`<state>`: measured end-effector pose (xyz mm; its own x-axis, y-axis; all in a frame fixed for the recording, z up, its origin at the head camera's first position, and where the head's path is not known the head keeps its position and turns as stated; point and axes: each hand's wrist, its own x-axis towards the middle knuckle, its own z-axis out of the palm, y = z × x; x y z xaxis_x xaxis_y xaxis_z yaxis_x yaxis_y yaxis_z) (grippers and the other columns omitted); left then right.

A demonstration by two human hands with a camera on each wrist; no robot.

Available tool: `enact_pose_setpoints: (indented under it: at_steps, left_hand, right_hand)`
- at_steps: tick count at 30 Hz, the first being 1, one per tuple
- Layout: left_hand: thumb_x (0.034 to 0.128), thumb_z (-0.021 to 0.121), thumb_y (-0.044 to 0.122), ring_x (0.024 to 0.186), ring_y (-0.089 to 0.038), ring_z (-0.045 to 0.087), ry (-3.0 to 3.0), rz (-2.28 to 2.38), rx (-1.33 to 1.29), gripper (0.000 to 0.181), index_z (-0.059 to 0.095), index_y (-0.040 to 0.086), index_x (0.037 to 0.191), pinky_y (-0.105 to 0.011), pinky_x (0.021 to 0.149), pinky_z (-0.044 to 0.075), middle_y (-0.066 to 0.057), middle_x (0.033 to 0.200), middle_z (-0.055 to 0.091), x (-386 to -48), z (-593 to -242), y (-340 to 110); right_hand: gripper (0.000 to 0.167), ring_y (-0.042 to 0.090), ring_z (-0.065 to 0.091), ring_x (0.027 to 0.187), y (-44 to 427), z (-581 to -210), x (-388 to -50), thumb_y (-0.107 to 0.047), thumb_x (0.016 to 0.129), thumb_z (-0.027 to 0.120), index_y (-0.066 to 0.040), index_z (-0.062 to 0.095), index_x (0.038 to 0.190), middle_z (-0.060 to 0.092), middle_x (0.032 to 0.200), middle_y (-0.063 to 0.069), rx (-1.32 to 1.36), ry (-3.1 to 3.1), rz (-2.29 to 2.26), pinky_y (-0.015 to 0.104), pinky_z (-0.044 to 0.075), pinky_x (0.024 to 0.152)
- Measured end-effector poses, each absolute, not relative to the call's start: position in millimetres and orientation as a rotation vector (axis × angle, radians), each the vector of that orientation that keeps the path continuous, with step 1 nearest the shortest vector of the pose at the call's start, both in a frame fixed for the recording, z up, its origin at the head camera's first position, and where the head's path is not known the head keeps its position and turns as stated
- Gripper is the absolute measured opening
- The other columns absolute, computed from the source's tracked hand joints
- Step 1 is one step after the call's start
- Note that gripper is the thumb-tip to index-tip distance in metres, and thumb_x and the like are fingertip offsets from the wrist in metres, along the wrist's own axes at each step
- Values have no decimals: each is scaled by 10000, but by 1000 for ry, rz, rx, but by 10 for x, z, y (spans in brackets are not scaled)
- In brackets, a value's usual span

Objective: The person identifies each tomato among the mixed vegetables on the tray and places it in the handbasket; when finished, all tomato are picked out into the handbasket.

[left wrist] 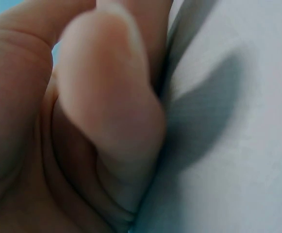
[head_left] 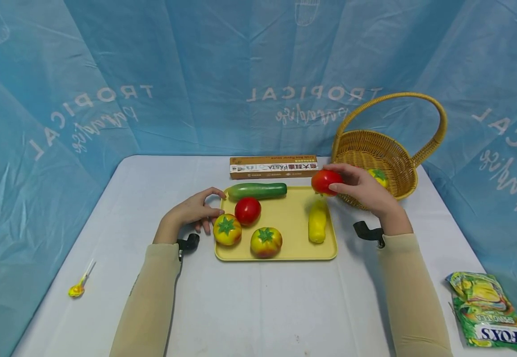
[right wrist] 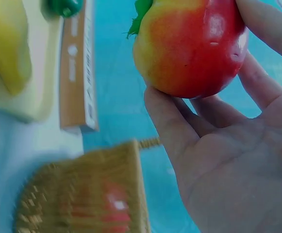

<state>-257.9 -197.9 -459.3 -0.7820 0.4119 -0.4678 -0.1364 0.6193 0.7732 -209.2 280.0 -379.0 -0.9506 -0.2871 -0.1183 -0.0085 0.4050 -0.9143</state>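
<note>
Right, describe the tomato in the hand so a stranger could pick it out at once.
Start with the tall-handled wicker basket at the back right of the white table. By its left side is the right hand, gripping the tomato. It is the only one held; the other tomatoes lie on the yellow tray or in the basket.

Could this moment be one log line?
right hand: holds tomato near basket | left hand: at left edge of tray | basket: another tomato inside
</note>
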Motion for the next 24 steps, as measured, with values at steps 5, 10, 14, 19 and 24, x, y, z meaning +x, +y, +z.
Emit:
enact_pose_setpoints:
  at_steps: [5,10,14,19,24]
  left_hand:
    - [1013,712,351,545,-239,721,2206,1131,218,572,419,277,1499,-237,490,489,-90,787,712,-2579,-4593,-1977]
    - [1015,712,347,538,-232,720,2211,1124,218,567,421,275,1496,-240,493,499,-88,783,714,-2578,-4593,-1971]
    - [1016,712,344,535,-227,716,2210,1129,213,567,420,273,1497,-238,493,497,-88,784,714,-2571,-4589,-1970]
    - [1018,711,349,539,-220,716,2205,1130,219,574,414,269,1502,-231,491,485,-89,796,714,-2571,-4585,-1975]
    - [1013,718,364,537,-221,713,2204,1129,216,598,406,264,1514,-234,492,491,-89,795,714,-2581,-4586,-1977]
  right_hand:
    - [570,256,525,1375,3006,-3731,-2064,-373,1031,702,-255,512,1556,489,1600,76,-128,2506,-1579,226,547,998]
    - [581,206,512,1336,3193,-3736,-2053,-425,1019,706,-303,512,1553,490,1575,43,-18,2574,-1637,192,547,968]
    - [623,149,503,1339,3339,-3764,-2060,-479,1009,696,-320,489,1575,483,1575,23,54,2618,-1675,216,530,1046]
    - [688,203,451,1436,3498,-3791,-2056,-526,993,689,-368,430,1611,424,1649,65,191,2642,-1704,471,428,1228]
    - [717,288,383,1516,3593,-3820,-2063,-533,984,698,-394,403,1622,365,1700,101,288,2648,-1728,568,359,1271]
